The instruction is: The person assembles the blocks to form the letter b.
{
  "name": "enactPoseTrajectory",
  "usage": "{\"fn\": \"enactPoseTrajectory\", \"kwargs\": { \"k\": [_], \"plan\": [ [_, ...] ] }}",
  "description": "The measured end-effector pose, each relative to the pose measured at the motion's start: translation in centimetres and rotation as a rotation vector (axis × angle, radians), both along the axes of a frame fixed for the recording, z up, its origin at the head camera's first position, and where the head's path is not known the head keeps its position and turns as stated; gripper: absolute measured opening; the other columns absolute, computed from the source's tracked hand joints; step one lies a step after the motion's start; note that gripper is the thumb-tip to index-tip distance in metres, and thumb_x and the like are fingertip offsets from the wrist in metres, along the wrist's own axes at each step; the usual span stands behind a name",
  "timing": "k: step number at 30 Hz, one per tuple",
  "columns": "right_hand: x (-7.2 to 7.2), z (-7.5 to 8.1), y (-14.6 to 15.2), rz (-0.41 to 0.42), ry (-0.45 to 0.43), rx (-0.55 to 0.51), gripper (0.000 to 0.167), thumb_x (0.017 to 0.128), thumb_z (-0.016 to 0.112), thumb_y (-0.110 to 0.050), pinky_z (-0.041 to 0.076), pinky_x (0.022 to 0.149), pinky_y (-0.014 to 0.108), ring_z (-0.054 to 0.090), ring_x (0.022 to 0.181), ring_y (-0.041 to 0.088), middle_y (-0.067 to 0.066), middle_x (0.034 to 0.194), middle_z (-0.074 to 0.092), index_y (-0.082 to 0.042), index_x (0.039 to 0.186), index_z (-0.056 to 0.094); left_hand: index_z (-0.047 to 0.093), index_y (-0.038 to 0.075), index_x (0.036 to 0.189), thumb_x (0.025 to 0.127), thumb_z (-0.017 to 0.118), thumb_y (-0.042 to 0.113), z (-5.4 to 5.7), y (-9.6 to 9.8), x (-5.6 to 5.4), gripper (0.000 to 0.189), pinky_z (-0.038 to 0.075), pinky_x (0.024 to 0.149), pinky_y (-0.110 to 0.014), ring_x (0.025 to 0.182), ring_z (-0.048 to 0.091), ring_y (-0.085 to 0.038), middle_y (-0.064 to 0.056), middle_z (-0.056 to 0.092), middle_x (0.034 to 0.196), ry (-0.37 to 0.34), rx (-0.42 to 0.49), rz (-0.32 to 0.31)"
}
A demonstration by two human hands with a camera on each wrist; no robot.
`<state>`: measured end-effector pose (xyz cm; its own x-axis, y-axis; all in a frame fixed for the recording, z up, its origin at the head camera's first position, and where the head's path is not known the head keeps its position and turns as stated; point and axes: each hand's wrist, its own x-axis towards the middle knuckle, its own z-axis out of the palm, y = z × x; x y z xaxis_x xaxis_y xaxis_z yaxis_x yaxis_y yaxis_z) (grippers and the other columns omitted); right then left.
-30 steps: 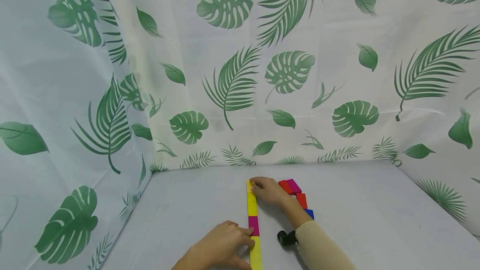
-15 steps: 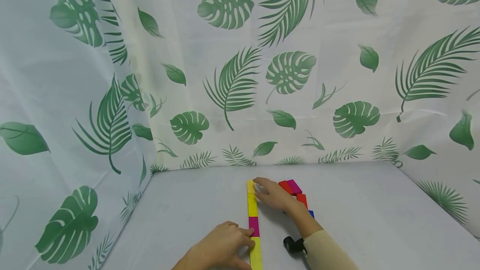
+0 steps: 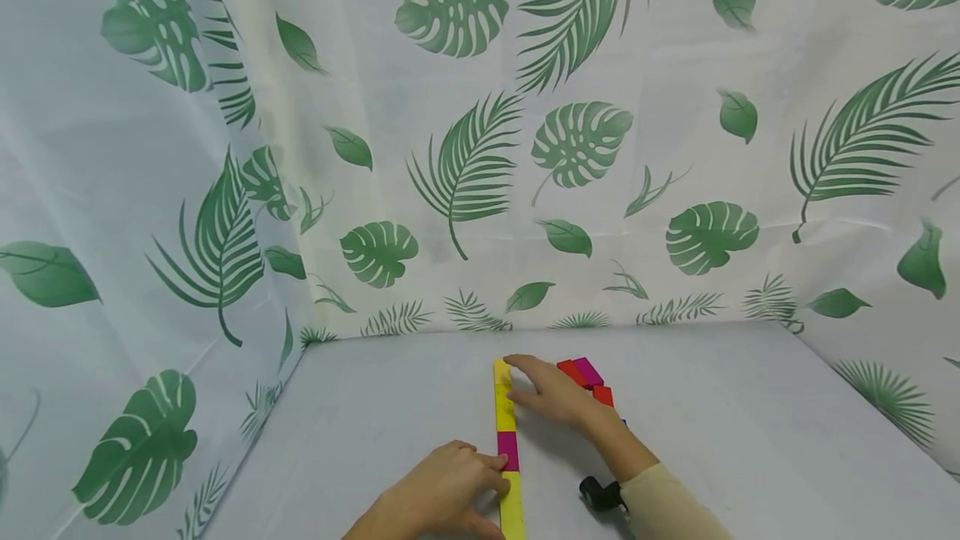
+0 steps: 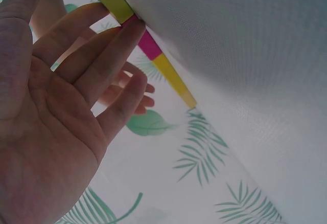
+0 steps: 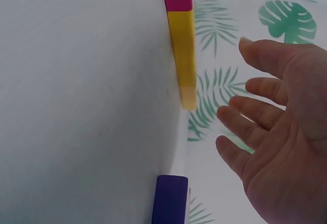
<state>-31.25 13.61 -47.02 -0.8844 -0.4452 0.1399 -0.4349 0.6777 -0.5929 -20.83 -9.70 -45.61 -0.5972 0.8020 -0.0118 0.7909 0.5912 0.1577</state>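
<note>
A straight row of flat blocks runs away from me on the table in the head view: a near yellow block (image 3: 512, 507), a magenta block (image 3: 507, 451), then a yellow block (image 3: 505, 408) and a paler yellow block (image 3: 502, 372) at the far end. With straight fingers my left hand (image 3: 444, 486) touches the row's left side, around the joint between the magenta and near yellow blocks. My right hand (image 3: 553, 390) hovers just right of the far end, fingers spread and relaxed. Its palm (image 5: 291, 127) holds nothing in the right wrist view.
Right of my right hand lie a red block (image 3: 573, 374), a magenta block (image 3: 588, 372) and another red block (image 3: 603, 397). A dark blue block (image 5: 171, 201) shows in the right wrist view. Leaf-printed curtain (image 3: 577, 232) borders the table's back and sides.
My right hand has let go of the far yellow block and its fingers have spread. The right wrist and forearm have shifted right. My left hand and the row look unmoved.
</note>
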Motion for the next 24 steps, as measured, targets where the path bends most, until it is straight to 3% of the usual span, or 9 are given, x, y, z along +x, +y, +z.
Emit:
{"fn": "enactPoseTrajectory", "kwargs": {
  "k": [15,24],
  "plan": [
    [1.1,0.9,2.5,0.012,0.050,-0.006,0.060,0.100,0.070,-0.029,0.041,0.118,0.057,0.048,0.146,0.031,0.006,0.157,0.053,-0.016,0.155,0.049,0.080,0.030,0.115,0.082,0.080,0.063,-0.2,-0.2,0.0,0.046,0.056,0.099,-0.034,0.115,0.068,-0.001,0.009,0.072,0.131,0.067,0.010,-0.029],
    [1.4,1.1,3.5,0.012,0.029,-0.006,0.058,0.101,0.069,-0.032,0.044,0.115,0.058,0.052,0.142,0.033,0.007,0.154,0.055,-0.017,0.153,0.051,0.079,0.030,0.113,0.083,0.079,0.063,-0.2,-0.3,0.0,0.045,0.056,0.098,-0.033,0.115,0.068,-0.002,0.007,0.072,0.132,0.103,0.021,-0.054]
  ]
}}
